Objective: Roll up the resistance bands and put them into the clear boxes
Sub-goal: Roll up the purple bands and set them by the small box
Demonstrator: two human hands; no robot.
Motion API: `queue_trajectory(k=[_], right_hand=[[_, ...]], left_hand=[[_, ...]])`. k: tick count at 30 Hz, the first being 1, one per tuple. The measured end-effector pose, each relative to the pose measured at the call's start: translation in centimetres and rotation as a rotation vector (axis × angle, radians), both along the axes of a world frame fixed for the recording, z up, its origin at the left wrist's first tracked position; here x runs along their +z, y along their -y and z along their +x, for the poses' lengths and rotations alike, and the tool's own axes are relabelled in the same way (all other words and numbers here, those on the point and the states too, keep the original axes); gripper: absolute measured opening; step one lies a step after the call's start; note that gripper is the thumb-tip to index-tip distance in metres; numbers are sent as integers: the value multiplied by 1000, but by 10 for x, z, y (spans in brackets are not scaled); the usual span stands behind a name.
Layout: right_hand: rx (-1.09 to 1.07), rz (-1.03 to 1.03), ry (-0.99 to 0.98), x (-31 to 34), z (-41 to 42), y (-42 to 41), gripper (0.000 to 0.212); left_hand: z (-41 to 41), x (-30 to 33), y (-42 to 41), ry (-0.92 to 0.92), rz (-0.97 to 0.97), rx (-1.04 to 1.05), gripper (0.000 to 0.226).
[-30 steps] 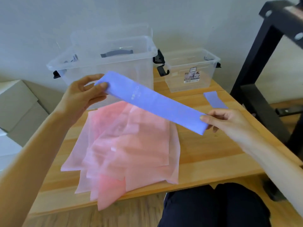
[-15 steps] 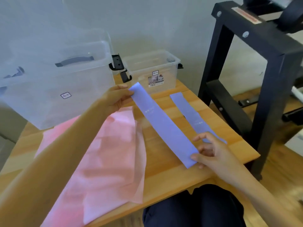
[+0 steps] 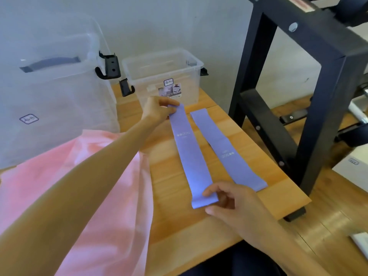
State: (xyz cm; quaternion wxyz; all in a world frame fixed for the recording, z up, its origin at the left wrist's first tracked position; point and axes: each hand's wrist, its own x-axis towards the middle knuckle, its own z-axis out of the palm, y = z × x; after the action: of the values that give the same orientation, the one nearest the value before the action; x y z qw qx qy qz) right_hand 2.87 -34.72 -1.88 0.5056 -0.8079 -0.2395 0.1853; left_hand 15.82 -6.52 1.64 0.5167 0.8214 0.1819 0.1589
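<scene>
The purple band, a second ago lifted, now lies flat on the table; left hand and right hand pinch its ends, ready for rolling.

Two flat purple bands lie unrolled before two clear boxes
</scene>
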Motion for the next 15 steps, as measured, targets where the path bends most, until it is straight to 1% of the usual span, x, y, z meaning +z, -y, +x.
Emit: queue_trajectory(k=[2, 4, 5, 7, 8, 10, 12, 15], right_hand=[[-14, 32, 124, -4, 0, -5, 26], [-41, 41, 307, -11, 2, -8, 26], [-67, 27, 410, -13, 4, -8, 22], [-98, 9, 588, -17, 8, -8, 8], [-95, 26, 634, -20, 9, -8, 11], [-65, 96, 635, -25, 12, -8, 18], [-28, 129, 683, -29, 15, -9, 19], [-4, 72, 818, -38, 20, -10, 16]], left_hand=[[6, -9, -2, 10, 108, -6, 18], [9, -20, -5, 4, 201, -11, 20], [10, -24, -7, -3, 222, -7, 21], [10, -29, -9, -8, 250, 1, 22], [10, -29, -10, -2, 261, 3, 21], [13, -29, -13, 13, 264, 18, 16], [16, -29, -14, 12, 281, 28, 15], [19, -33, -15, -19, 369, 3, 15]])
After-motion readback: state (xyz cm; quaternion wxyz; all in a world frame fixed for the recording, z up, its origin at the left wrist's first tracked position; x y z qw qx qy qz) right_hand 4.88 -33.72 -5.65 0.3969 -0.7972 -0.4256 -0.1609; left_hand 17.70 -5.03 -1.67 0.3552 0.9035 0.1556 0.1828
